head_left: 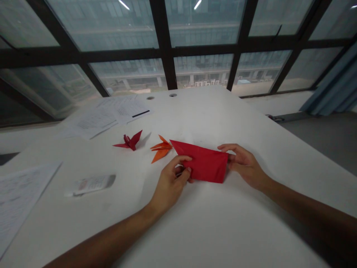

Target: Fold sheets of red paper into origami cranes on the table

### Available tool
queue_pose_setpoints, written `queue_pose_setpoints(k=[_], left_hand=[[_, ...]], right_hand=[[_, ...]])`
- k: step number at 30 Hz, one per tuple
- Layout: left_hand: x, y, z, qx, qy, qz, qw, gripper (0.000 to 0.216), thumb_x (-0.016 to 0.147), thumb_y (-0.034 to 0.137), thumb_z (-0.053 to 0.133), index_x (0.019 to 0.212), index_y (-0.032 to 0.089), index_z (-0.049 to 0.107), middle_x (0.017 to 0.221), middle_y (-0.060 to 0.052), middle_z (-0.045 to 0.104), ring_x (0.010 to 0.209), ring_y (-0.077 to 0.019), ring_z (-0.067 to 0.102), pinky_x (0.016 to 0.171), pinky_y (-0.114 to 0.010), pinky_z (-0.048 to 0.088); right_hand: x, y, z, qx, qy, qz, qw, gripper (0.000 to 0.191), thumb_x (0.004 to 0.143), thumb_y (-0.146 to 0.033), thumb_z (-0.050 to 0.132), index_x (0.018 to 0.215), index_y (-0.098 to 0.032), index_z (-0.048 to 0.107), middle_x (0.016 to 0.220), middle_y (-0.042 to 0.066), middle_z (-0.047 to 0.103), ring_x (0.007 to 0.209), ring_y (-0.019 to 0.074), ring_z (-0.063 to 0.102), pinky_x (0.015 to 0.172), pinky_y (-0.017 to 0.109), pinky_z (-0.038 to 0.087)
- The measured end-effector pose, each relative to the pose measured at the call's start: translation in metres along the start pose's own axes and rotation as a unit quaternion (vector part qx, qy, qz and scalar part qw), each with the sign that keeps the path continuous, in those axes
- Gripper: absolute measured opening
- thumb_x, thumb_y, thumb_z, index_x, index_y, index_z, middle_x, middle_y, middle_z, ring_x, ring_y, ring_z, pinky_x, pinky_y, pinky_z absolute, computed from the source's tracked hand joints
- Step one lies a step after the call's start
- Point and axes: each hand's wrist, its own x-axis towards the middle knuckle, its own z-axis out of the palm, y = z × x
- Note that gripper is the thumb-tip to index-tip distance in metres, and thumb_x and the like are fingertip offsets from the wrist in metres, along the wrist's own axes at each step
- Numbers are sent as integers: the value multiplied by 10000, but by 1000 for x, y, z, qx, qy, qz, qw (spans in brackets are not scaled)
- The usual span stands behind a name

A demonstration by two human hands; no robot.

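A folded sheet of red paper (208,163) is held up just over the white table, with a pointed corner at its upper left and a straight right edge. My left hand (174,176) pinches its left side, thumb in front and fingers partly hidden behind. At the right edge, my right hand (247,165) grips near the upper corner between thumb and fingers, its index finger stretched along the top. Close to the paper's left tip lies an orange origami bird (162,149). Farther left sits a dark red origami bird (129,141) with its wings spread.
Printed sheets (103,115) lie at the table's back left, and another printed page (22,197) at the left. A white packet with print (93,185) is nearer me. Cable holes (173,95) mark the far edge. Windows stand behind; a blue curtain (331,91) hangs right.
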Motion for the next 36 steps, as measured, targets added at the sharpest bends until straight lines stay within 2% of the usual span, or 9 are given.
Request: queue_pose_setpoints(k=[4,8,11,14,17,22,25,29,36], left_hand=[[3,2,-1,19,12,-34,999,236,869,235,668,1097,183,634,756,44,572,530,-89,586,495,-217,462],[13,-3,-5,-110,36,-63,991,252,821,270,737,1039,172,655,788,24,605,587,-91,587,517,-211,479],[19,-9,-8,-176,29,-71,981,252,803,269,769,1009,179,655,821,14,625,635,-91,582,535,-199,479],[18,-11,-9,-153,4,-53,987,172,842,266,734,977,189,660,808,22,617,629,-91,575,563,-212,482],[14,-7,-8,-75,-23,-31,996,103,901,273,664,956,185,673,785,16,606,642,-104,579,599,-232,481],[5,0,-6,97,-63,40,993,131,926,308,670,991,199,700,979,-29,598,773,-123,582,685,-254,503],[3,-3,-6,99,-83,60,990,288,859,342,778,1107,238,676,1134,-52,576,937,-167,612,788,-295,553],[3,-9,-6,75,-87,62,991,471,778,227,837,1203,280,641,1240,-56,522,1027,-183,606,801,-295,574],[5,-7,-2,76,-23,64,995,247,837,180,709,1075,210,646,1136,-48,545,902,-141,614,744,-261,561]], right_hand=[[-4,-1,2,-61,-19,-62,996,206,742,-153,663,922,-245,701,1418,105,554,1072,276,660,829,417,602],[-8,0,3,-138,-62,-67,986,392,809,-95,590,1108,-311,722,1484,76,473,1231,278,628,905,424,622],[-9,2,5,-254,-50,-112,959,437,852,-63,569,1164,-333,713,1445,72,500,1227,257,636,950,430,615],[-10,3,7,-341,-42,-197,918,374,876,-80,629,1151,-319,715,1335,80,584,1205,256,635,1024,467,574],[-10,3,9,-358,-36,-237,902,312,914,-102,629,1142,-299,708,1268,88,627,1164,245,650,979,437,590],[-10,-2,8,-365,-25,-231,902,222,962,-129,572,1075,-276,693,1130,80,675,1048,228,678,923,422,595],[-9,-3,7,-350,-19,-222,910,225,972,-124,537,1059,-270,684,1103,75,684,1033,224,679,915,419,583],[-6,0,4,-320,5,-194,927,264,962,-102,503,1025,-269,696,1118,65,696,1067,224,670,960,420,551],[-6,4,2,-313,17,-180,932,216,1010,-192,519,1047,-273,716,1219,71,673,1143,232,652,996,409,523]])
